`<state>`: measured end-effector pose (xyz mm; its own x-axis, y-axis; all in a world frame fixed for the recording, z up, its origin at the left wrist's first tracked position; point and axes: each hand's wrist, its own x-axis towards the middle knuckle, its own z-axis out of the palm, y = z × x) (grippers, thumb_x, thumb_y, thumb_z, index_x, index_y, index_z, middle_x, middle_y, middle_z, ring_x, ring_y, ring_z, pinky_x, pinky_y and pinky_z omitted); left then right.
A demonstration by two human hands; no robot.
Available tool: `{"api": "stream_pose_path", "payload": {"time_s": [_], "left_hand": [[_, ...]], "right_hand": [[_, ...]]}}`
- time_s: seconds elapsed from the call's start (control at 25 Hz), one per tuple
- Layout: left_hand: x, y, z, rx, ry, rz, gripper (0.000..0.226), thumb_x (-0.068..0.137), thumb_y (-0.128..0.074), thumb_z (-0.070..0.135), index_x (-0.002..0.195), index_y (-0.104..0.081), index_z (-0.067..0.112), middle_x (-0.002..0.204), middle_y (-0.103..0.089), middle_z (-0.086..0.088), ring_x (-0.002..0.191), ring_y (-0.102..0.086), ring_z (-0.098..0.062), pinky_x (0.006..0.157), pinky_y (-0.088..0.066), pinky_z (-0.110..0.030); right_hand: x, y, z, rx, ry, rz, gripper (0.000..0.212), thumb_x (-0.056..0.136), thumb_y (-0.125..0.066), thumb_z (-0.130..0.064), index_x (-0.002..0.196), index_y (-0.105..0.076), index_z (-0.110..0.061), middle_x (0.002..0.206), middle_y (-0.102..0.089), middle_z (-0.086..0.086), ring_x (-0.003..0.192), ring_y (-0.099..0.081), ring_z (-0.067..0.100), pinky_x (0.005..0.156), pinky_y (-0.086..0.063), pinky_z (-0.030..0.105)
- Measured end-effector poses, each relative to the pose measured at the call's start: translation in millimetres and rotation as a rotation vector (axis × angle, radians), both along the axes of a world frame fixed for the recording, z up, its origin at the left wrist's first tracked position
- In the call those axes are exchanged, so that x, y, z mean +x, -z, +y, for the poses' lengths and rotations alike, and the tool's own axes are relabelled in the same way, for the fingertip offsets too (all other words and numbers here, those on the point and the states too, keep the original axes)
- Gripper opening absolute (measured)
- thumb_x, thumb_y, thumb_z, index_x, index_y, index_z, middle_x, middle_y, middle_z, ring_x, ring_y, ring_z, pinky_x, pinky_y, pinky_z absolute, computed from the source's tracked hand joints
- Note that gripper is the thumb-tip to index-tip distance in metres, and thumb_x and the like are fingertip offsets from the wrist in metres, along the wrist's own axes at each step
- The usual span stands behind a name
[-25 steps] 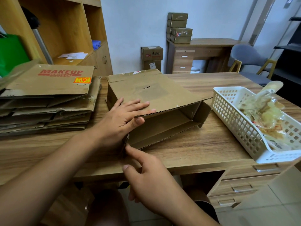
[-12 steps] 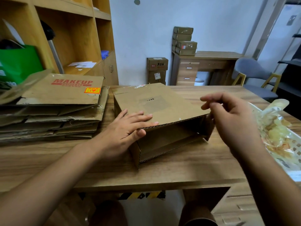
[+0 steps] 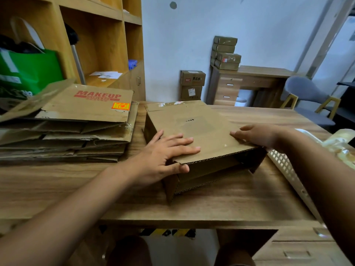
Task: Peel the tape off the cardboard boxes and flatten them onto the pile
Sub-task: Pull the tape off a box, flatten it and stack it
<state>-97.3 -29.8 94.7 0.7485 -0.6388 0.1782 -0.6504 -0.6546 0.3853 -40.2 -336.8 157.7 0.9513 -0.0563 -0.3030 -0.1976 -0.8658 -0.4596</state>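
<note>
A brown cardboard box (image 3: 199, 129) lies on its side on the wooden desk (image 3: 96, 189), its open end facing me and partly collapsed. My left hand (image 3: 165, 152) lies flat on the box's top panel at its near left corner, fingers straight, thumb under the front edge. My right hand (image 3: 257, 136) presses on the top panel near its right edge, fingers straight. A strip of tape (image 3: 169, 104) shows at the box's far edge. To the left stands the pile of flattened boxes (image 3: 73, 131), the top one printed MAKEUP.
A white plastic basket (image 3: 288, 169) with crumpled tape (image 3: 338, 143) sits at the right of the desk. Wooden shelves and a green bag (image 3: 28, 72) are behind the pile. More boxes (image 3: 192, 83), a second desk and a grey chair (image 3: 307, 96) stand by the far wall.
My right hand came up from below the desk edge, swung over to the right and now rests on the box's top panel. The left hand has stayed on the box, which has sunk lower.
</note>
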Motion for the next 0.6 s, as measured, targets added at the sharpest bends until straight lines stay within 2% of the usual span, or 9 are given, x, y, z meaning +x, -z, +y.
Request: {"api": "stream_pose_path", "payload": {"time_s": [0.08,0.16,0.24,0.32,0.4,0.48,0.52,0.56,0.6], "left_hand": [[3,-1,-1,0.001,0.023,0.001,0.089,0.064,-0.007,0.102,0.143,-0.027,0.065,0.163,-0.020,0.025,0.151,-0.002,0.006,0.122,0.017,-0.040],[6,0,-4,-0.031,0.040,-0.001,0.096,0.066,0.002,0.099,0.146,-0.033,0.058,0.163,-0.022,0.024,0.151,-0.003,0.006,0.120,0.018,-0.035],[9,2,-8,-0.083,0.009,0.012,0.088,0.081,0.003,0.089,0.146,-0.042,0.051,0.160,-0.028,0.025,0.149,-0.007,0.011,0.122,0.016,-0.036],[13,5,-12,-0.117,-0.043,0.052,0.066,0.097,-0.011,0.071,0.147,-0.046,0.044,0.157,-0.033,0.027,0.147,-0.011,0.014,0.125,0.010,-0.041],[16,10,-13,-0.092,-0.065,0.091,0.057,0.099,-0.025,0.058,0.150,-0.042,0.039,0.159,-0.031,0.026,0.148,-0.009,0.012,0.126,0.005,-0.042],[18,13,-12,-0.028,-0.064,0.100,0.063,0.097,-0.029,0.060,0.155,-0.033,0.037,0.164,-0.022,0.022,0.149,-0.002,0.011,0.127,0.005,-0.037],[19,13,-12,0.002,-0.066,0.104,0.067,0.097,-0.031,0.064,0.158,-0.026,0.036,0.166,-0.015,0.020,0.150,0.003,0.009,0.127,0.005,-0.034],[20,14,-13,0.029,-0.072,0.115,0.073,0.096,-0.033,0.068,0.160,-0.020,0.034,0.167,-0.008,0.018,0.150,0.007,0.008,0.126,0.005,-0.032],[21,14,-13,0.057,-0.083,0.132,0.080,0.094,-0.034,0.071,0.161,-0.013,0.032,0.168,0.000,0.016,0.150,0.011,0.006,0.126,0.006,-0.029]], "right_hand": [[4,10,-9,0.155,0.054,0.033,0.073,0.073,-0.067,-0.076,0.121,-0.070,-0.022,0.120,-0.071,0.005,0.108,-0.070,0.028,0.099,-0.054,0.048],[0,12,-9,0.238,0.078,0.030,0.059,0.082,-0.066,-0.068,0.112,-0.073,-0.018,0.113,-0.074,0.007,0.107,-0.071,0.030,0.102,-0.052,0.051],[-2,12,-8,0.282,0.135,0.009,0.045,0.090,-0.066,-0.053,0.111,-0.072,-0.013,0.110,-0.076,0.011,0.106,-0.071,0.032,0.100,-0.053,0.054],[-5,16,-7,0.334,0.202,0.046,0.045,0.089,-0.071,-0.046,0.114,-0.070,-0.009,0.108,-0.076,0.013,0.102,-0.073,0.032,0.094,-0.056,0.055],[-5,22,-9,0.386,0.239,0.071,0.045,0.087,-0.075,-0.040,0.116,-0.068,-0.005,0.108,-0.076,0.015,0.100,-0.073,0.032,0.091,-0.057,0.055],[-6,29,-9,0.379,0.246,0.062,0.040,0.089,-0.075,-0.036,0.110,-0.065,-0.004,0.104,-0.073,0.014,0.100,-0.072,0.032,0.093,-0.057,0.051],[-9,31,-8,0.380,0.233,0.055,0.032,0.092,-0.072,-0.033,0.111,-0.062,-0.010,0.101,-0.070,0.010,0.098,-0.070,0.028,0.093,-0.057,0.044],[-12,32,-6,0.369,0.223,0.039,0.030,0.094,-0.069,-0.032,0.118,-0.059,-0.017,0.105,-0.066,0.005,0.098,-0.067,0.023,0.091,-0.055,0.037],[-14,34,-5,0.328,0.204,0.017,0.039,0.096,-0.068,-0.033,0.131,-0.056,-0.021,0.117,-0.064,0.004,0.105,-0.063,0.022,0.092,-0.051,0.033]]}}
